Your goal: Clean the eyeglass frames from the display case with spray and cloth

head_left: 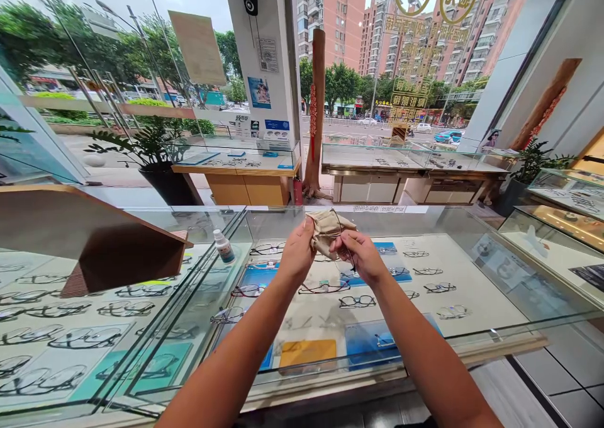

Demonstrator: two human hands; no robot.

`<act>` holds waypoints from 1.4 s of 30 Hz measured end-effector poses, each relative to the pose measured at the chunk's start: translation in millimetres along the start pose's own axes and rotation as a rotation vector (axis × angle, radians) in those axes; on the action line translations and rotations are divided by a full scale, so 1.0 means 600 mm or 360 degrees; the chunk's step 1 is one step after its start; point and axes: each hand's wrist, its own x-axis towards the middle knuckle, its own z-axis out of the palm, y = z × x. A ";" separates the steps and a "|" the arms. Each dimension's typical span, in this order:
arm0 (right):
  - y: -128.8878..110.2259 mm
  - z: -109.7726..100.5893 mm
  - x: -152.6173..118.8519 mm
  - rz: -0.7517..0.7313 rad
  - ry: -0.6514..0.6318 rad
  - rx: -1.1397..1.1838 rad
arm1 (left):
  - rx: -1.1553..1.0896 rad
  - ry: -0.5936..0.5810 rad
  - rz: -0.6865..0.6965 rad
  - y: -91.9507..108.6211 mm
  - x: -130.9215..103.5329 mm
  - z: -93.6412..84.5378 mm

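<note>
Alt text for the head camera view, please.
Two bare hands, left and right, hold a crumpled beige cloth above a glass display case of eyeglasses; a small white bottle stands to the left.

An eyewear shop was shown: rows of eyeglasses (357,301) were displayed inside the glass counter (476,277), and more display cases (236,157) were seen beyond that counter.

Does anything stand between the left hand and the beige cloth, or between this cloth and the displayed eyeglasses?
Nothing visible separates the left hand from the beige cloth; the transparent glass countertop covers the eyeglasses.
</note>
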 end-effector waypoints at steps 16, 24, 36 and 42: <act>-0.007 -0.010 0.008 -0.0303 0.0392 0.0044 | 0.0614 -0.0531 -0.0087 -0.020 -0.025 0.013; 0.010 0.007 0.006 -0.0220 0.0333 0.0138 | 0.0637 -0.0414 -0.0044 -0.037 -0.037 0.021; 0.008 0.014 -0.003 -0.0179 0.0169 0.0003 | 0.0588 -0.0125 0.0072 -0.041 -0.028 0.015; 0.004 0.013 0.000 -0.0035 0.0271 0.0319 | 0.0340 -0.0223 -0.0177 -0.038 -0.030 0.017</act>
